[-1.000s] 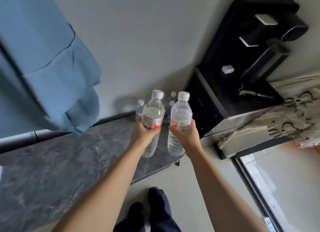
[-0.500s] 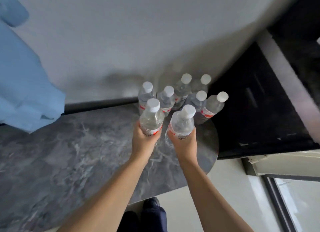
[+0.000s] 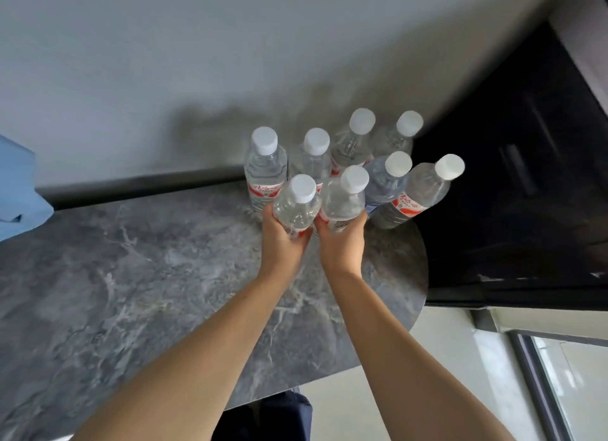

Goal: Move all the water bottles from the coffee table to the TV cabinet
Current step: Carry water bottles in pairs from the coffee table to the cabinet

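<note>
A dark grey marbled surface with pale veining, the TV cabinet top (image 3: pixel 138 292), is seen from above; its right end is rounded, and along its back edge a dark strip runs against a plain grey wall (image 3: pixel 197 62). A soft shadow is cast on the wall behind the bottles.

Two clear water bottles with white caps are held side by side over the right end of this surface. The left bottle (image 3: pixel 296 205) is clasped by the left hand (image 3: pixel 283 240), whose fingers are wrapped round its lower body; the right bottle (image 3: pixel 343 200) is gripped in the same way by the right hand (image 3: pixel 342 246). Both grips are closed firmly on their bottles. Whether the bottle bases touch the surface cannot be told, being hidden by the hands.

Just behind the held pair, a cluster of six more bottles (image 3: pixel 388 177) is stood close together near the wall, several bearing red-and-white labels.

To the right, a black unit (image 3: pixel 513 184) is set against the cabinet end. Below it, pale floor (image 3: pixel 460 358) and a dark-framed glass panel (image 3: pixel 572 391) are visible. A blue cloth (image 3: pixel 16 190) is seen at the left edge.
</note>
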Demonstrator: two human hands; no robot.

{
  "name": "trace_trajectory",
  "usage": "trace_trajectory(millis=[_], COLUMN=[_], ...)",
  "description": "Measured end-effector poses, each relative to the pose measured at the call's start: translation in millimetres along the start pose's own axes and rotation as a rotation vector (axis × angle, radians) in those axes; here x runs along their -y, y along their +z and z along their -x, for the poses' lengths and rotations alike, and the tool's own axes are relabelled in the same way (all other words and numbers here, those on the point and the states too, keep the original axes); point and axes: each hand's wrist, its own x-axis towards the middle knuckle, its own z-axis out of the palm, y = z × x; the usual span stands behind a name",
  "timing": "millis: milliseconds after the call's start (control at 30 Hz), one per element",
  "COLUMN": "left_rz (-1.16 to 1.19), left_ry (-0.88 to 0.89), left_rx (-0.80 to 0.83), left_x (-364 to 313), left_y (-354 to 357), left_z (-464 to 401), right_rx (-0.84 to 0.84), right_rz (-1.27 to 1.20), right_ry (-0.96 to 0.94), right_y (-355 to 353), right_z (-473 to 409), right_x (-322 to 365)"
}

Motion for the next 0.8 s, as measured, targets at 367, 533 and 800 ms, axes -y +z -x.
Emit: trace_trajectory(millis=[367,533,800], left_rz=[-0.107,-0.187,-0.433], left_ry=[-0.004,-0.002,0.04], left_rx=[0.122,0.099,0.193], left_x=[-5.6,-65.8,-163.4], left_y=[-11.9,-29.7,-92.3], left_z=[-3.1,31.9,77.5], right_rx=[0.156,0.178,0.223], right_rz=[0.189,0.209,0.366], right_ry=[0.042,0.049,-0.018], right_y=[-36.1,-61.8,-104.7], right_z=[21.9,50.9,109.3], right_x=[34.2,75.2,159.3])
